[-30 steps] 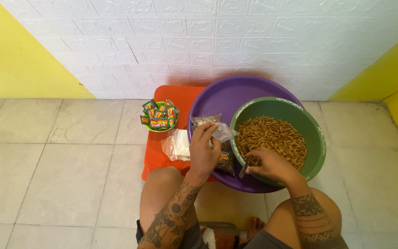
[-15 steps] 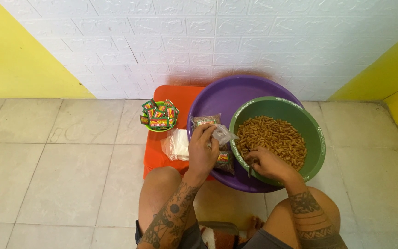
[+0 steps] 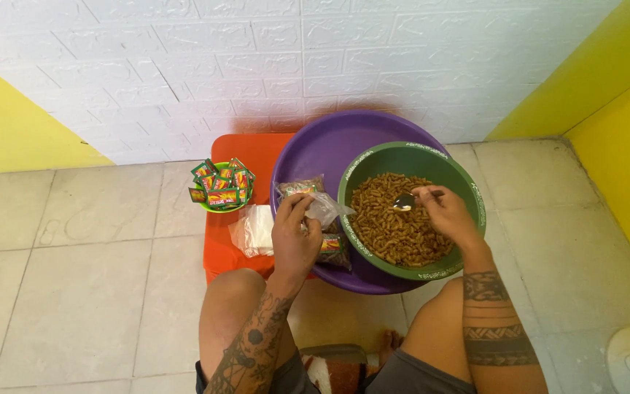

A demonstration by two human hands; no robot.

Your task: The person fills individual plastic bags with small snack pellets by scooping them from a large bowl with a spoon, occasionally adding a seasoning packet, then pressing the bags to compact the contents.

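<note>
Metal spoon (image 3: 405,201), shiny and rounded, sits pinched in the right hand (image 3: 448,216) fingers over ridged brown snacks (image 3: 395,222) in a round green bowl (image 3: 475,195); left hand (image 3: 294,237) fingers grip a crinkly clear plastic bag (image 3: 326,209).

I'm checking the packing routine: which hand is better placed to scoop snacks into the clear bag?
Right. The right hand holds the spoon over the snacks in the green bowl, while the left hand holds the clear bag beside the bowl.
</note>
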